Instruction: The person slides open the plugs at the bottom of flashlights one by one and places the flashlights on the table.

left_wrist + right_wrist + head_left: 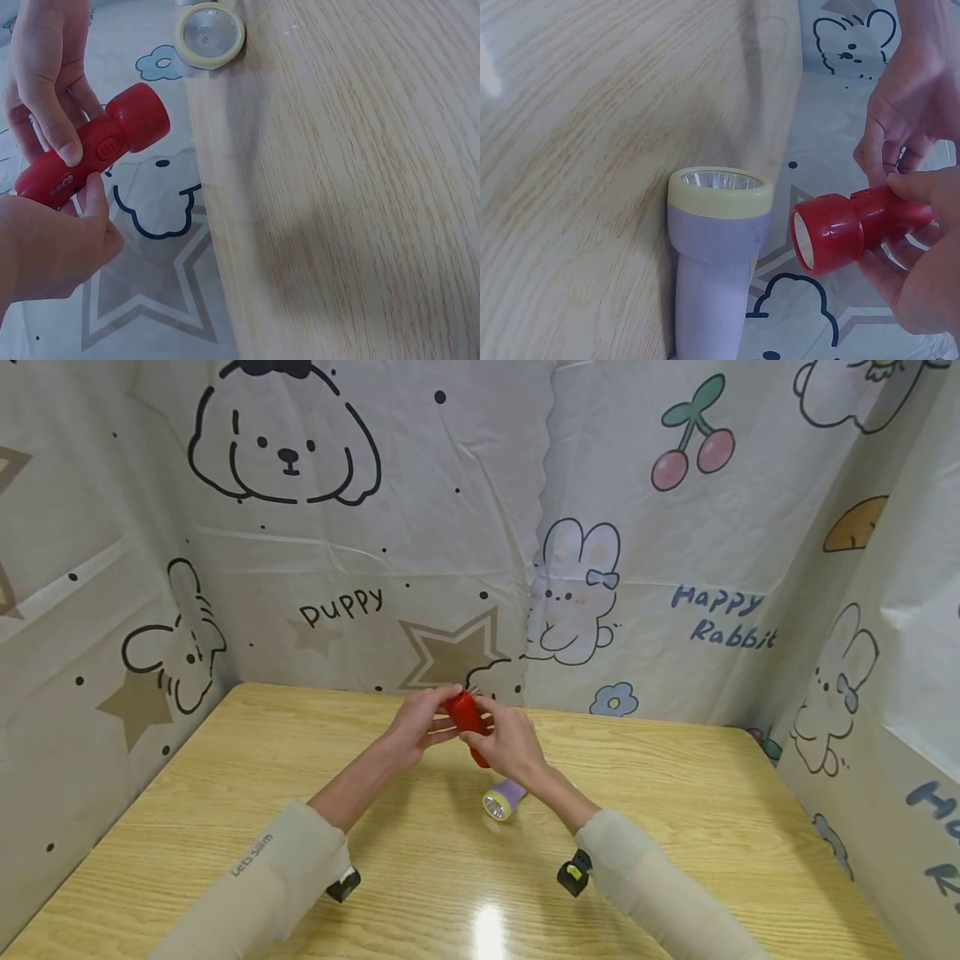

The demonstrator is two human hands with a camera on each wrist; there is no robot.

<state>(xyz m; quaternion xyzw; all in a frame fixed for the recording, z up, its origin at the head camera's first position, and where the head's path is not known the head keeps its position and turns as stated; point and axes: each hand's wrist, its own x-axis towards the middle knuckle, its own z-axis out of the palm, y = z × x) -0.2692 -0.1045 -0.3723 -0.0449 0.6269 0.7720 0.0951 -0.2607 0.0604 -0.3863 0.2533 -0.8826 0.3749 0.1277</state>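
A red flashlight [467,714] is held in the air over the far part of the table, tilted, with its lamp end lower and toward me. At its upper tail end, thin pale prongs [473,691] stick out. My right hand [513,743] grips the body from the right, its thumb along the side near the switch [112,147]. From the left, my left hand [420,722] pinches the tail end. Below the hands lies a purple flashlight [714,292] with a yellow rim, on its side, touched by neither hand. Its rear is hidden behind my right wrist in the head view.
A wood-grain table [247,827] spreads under both arms. Behind it and along both sides hang pale printed sheets [465,543] with cartoon figures. Small black devices, one a box [573,877], are worn under each forearm.
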